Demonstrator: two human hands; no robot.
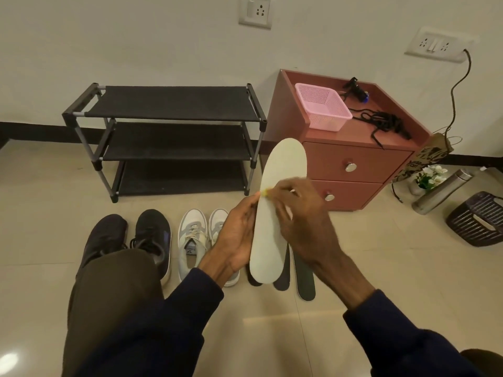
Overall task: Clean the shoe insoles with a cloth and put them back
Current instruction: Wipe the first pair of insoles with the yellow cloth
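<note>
I hold a pale cream insole (283, 170) upright over the floor, toe end pointing away. My left hand (239, 235) grips its left edge near the heel. My right hand (302, 221) lies across its middle, fingers curled over a small yellow cloth (265, 192), of which only a corner shows. Dark insoles (306, 278) lie on the tiles beneath my hands. A pair of white sneakers (194, 240) and a pair of black sneakers (148, 238) stand in a row to the left.
A black three-tier shoe rack (174, 137) stands against the wall. To its right is a red-brown drawer cabinet (351, 164) with a pink basket (322, 110) and black laces (383, 123) on top. A steel flask (441, 191) and dark basket (479, 219) lie far right. My knee (114, 281) fills the lower left.
</note>
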